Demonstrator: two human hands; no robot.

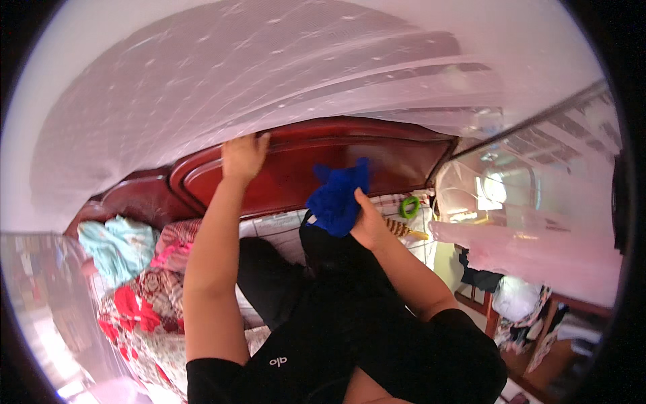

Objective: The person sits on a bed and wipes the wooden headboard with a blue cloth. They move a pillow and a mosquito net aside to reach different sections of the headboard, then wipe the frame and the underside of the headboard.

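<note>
A crumpled blue cloth [335, 199] with a small white tag is gripped in my right hand [371, 227], in front of the bed's headboard. My left hand [244, 159] is raised to the top edge of the glossy red-brown wooden headboard [303, 166]. Its thumb stands apart from the fingers, and nothing shows in it. The fingertips are blurred where they meet the rim and the mosquito net [252, 65]. Below my hands, a white checked sheet [277, 227] covers the bed, and my black-clad legs are on it.
Floral red-and-white bedding [141, 313] and a mint-green cloth [118, 247] lie at left. A green ring [409, 207] and a brown-and-yellow striped object [398, 228] lie right of the cloth. A dark net pole [530, 121] slants at right. Beyond stands a wooden shelf unit [545, 323] with clothes.
</note>
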